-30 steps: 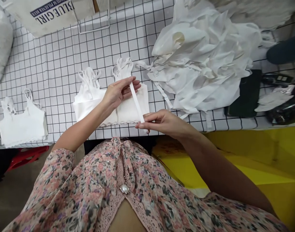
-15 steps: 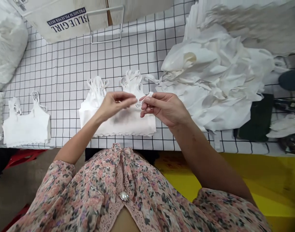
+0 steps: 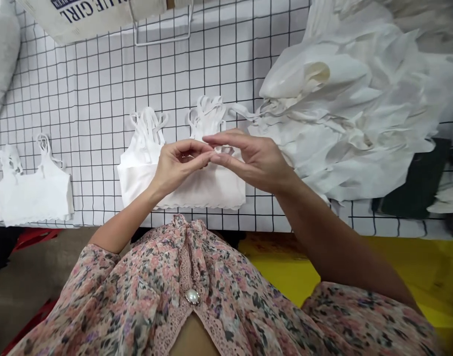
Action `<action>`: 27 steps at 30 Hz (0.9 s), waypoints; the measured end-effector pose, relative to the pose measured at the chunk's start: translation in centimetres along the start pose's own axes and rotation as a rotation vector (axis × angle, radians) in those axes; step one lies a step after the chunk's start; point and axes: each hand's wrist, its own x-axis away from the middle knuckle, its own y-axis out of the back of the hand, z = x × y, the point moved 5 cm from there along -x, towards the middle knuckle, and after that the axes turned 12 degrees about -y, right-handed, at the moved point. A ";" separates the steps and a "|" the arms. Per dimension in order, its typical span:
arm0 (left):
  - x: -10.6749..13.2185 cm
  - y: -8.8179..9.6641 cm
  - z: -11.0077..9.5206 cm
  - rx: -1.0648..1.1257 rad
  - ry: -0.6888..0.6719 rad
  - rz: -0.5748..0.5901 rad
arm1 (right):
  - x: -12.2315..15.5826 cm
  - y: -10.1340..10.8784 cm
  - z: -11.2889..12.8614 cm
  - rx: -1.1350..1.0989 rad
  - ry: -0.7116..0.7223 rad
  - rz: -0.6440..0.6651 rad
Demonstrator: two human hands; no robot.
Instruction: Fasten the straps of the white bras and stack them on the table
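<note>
My left hand (image 3: 182, 165) and my right hand (image 3: 248, 160) meet above two overlapping white camisole tops with scalloped hems, their fingertips almost touching. The nearer top (image 3: 226, 195) lies under my hands, and the other (image 3: 137, 173) overlaps its left side. Anything small between my fingertips is hidden or too thin to make out. Their white straps (image 3: 207, 113) fan out beyond my hands. Another white camisole top (image 3: 33, 195) lies flat to the left. A heap of white fabric pieces (image 3: 352, 113) rises to the right of my right hand.
A grid-patterned white table cover (image 3: 100, 99) runs up to a front edge near my body. A printed cardboard box (image 3: 85, 15) and a wire rack (image 3: 163, 29) stand at the far side. A dark flat object (image 3: 415, 178) lies far right, above a yellow surface (image 3: 396, 262).
The white strap held between my hands earlier no longer shows clearly. My hands have come closer together, and my right hand has risen from the tops' hem toward my left.
</note>
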 end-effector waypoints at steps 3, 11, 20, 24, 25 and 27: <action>-0.3 0.2 -0.1 -0.029 -0.031 -0.036 | -0.8 0.3 -0.2 -0.077 -0.029 -0.017; -0.6 0.6 0.9 -0.112 -0.030 -0.098 | -1.1 0.3 0.1 -0.117 -0.066 -0.111; 0.8 1.7 2.2 -0.722 -0.350 0.126 | -1.7 0.2 -0.8 0.080 -0.073 0.005; 1.4 2.0 3.5 -0.956 -0.367 0.191 | -2.5 -0.4 -2.1 0.305 -0.028 0.158; 1.4 2.0 3.6 -0.967 -0.354 0.209 | -2.6 -0.5 -2.4 0.358 -0.014 0.182; 1.5 1.9 3.7 -0.976 -0.338 0.240 | -2.8 -0.9 -2.9 0.450 0.020 0.230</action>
